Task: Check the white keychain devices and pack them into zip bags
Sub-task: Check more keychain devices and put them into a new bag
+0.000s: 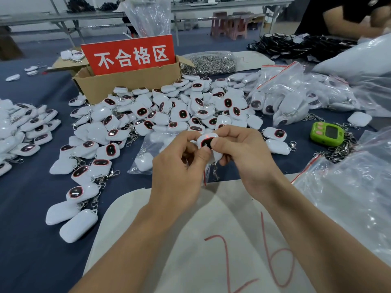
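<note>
Workshop table point(29, 218), blue cloth, heaped with loose keychains point(169, 111). I see left hand point(177, 174) and right hand point(243, 153) both pinching one keychain point(206, 141), lamp lit: checking. Next, likely: zip bag point(148, 148).

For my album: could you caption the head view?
Left hand and right hand pinch a white keychain device near the pile.

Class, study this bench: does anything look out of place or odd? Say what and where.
A green timer lies on loose chains at right, unlike the stock. Some white devices sit on the cardboard box's flap, not inside.
</note>
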`<action>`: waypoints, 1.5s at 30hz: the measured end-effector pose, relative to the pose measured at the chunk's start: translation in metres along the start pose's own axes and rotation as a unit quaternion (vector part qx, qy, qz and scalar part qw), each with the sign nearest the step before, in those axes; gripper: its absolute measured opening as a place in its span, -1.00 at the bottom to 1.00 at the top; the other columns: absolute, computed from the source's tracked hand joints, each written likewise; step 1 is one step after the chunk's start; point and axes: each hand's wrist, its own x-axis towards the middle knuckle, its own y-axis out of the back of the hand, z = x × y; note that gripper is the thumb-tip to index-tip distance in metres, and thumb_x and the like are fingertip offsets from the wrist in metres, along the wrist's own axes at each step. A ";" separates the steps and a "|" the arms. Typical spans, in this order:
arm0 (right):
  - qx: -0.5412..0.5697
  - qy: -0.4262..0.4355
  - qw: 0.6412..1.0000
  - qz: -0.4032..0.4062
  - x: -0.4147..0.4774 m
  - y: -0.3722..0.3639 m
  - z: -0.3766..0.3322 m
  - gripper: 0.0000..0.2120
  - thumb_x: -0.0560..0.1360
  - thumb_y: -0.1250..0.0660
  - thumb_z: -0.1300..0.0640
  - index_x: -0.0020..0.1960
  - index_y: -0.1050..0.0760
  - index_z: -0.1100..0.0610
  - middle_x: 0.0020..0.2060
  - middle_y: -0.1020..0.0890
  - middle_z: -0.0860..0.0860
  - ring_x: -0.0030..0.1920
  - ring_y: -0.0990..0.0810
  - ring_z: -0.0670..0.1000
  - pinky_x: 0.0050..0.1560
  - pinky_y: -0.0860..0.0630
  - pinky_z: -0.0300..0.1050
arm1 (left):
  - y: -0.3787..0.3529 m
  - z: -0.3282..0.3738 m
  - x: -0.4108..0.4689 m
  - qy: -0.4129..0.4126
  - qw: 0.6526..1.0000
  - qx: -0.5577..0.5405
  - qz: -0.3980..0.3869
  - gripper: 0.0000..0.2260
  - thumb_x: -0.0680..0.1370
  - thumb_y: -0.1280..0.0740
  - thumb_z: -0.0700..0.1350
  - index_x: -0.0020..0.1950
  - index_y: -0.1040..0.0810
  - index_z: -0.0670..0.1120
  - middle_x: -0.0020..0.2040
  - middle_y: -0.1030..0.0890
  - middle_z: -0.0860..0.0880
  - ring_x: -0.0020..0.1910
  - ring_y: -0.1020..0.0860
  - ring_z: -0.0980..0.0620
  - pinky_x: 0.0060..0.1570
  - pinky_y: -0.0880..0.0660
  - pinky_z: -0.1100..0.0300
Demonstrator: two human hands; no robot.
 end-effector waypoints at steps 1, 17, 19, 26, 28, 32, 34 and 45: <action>0.001 -0.002 1.000 0.000 0.000 -0.001 0.000 -0.86 0.53 -0.38 0.37 -0.12 -0.66 0.21 -0.38 -0.65 0.01 -0.41 -0.45 -0.06 -0.36 -0.43 -0.25 | 0.000 0.000 0.000 -0.001 1.000 0.001 0.005 -0.90 0.55 -0.39 -0.04 0.03 -0.59 0.15 -0.27 -0.61 0.11 -0.30 -0.53 0.14 -0.34 -0.37 0.41; -0.014 -0.006 0.999 -0.039 -0.002 -0.005 0.005 -0.93 0.46 -0.41 0.27 -0.12 -0.67 0.15 -0.35 -0.65 0.03 -0.37 -0.48 -0.08 -0.35 -0.44 -0.27 | 0.000 -0.001 -0.001 0.015 1.000 -0.004 0.015 -0.92 0.58 -0.33 -0.04 -0.09 -0.51 -0.01 -0.29 -0.62 0.01 -0.28 -0.54 0.01 -0.30 -0.40 0.27; -0.017 -0.007 0.999 -0.034 -0.001 -0.005 0.005 -0.88 0.39 -0.41 0.18 -0.11 -0.68 0.17 -0.32 -0.66 0.07 -0.30 -0.48 -0.03 -0.33 -0.43 -0.23 | 0.000 -0.001 -0.001 0.016 1.000 -0.012 0.013 -0.93 0.59 -0.34 -0.07 -0.09 -0.52 -0.01 -0.29 -0.62 0.02 -0.30 -0.52 0.06 -0.31 -0.38 0.32; -0.009 0.005 0.998 -0.069 -0.004 -0.002 0.004 -0.74 0.35 -0.45 0.30 0.01 -0.70 0.12 -0.21 -0.73 0.16 -0.23 -0.66 0.00 -0.17 -0.56 -0.24 | 0.001 -0.001 0.000 0.032 0.999 -0.032 0.015 -0.91 0.62 -0.36 -0.09 -0.08 -0.54 0.03 -0.30 -0.61 0.07 -0.33 -0.49 0.15 -0.31 -0.35 0.39; -0.005 0.010 0.998 -0.057 -0.004 -0.003 0.004 -0.73 0.33 -0.45 0.32 0.00 -0.71 0.13 -0.18 -0.74 0.19 -0.18 -0.69 0.04 -0.09 -0.63 -0.16 | 0.001 -0.001 0.000 0.035 0.999 -0.035 0.014 -0.91 0.62 -0.38 -0.08 -0.08 -0.54 0.04 -0.29 -0.61 0.04 -0.34 -0.49 0.14 -0.31 -0.36 0.38; -0.007 0.022 0.999 -0.035 -0.003 -0.004 0.003 -0.73 0.33 -0.43 0.41 -0.01 -0.70 0.20 -0.17 -0.74 0.22 -0.15 -0.71 0.12 0.03 -0.69 0.03 | 0.000 0.002 0.000 0.025 0.999 -0.030 0.014 -0.89 0.62 -0.40 -0.06 -0.09 -0.55 0.04 -0.32 -0.61 0.03 -0.37 -0.46 0.17 -0.35 -0.33 0.41; -0.014 0.022 0.999 -0.036 -0.004 -0.004 0.003 -0.75 0.39 -0.44 0.44 0.00 -0.70 0.19 -0.17 -0.75 0.19 -0.15 -0.72 0.11 0.00 -0.69 -0.03 | -0.001 0.002 0.000 0.026 0.999 -0.026 0.015 -0.90 0.62 -0.40 -0.05 -0.08 -0.55 0.05 -0.32 -0.61 0.06 -0.36 -0.47 0.17 -0.35 -0.33 0.41; -0.055 0.084 0.992 0.079 -0.002 -0.004 -0.002 -0.81 0.27 -0.56 0.30 -0.18 -0.69 0.08 -0.30 -0.70 0.10 -0.30 -0.49 0.04 -0.23 -0.51 -0.05 | -0.001 -0.002 0.000 0.016 0.997 0.067 0.027 -0.95 0.57 -0.38 0.05 -0.04 -0.57 0.11 -0.22 -0.63 0.17 -0.20 -0.59 0.15 -0.23 -0.42 0.36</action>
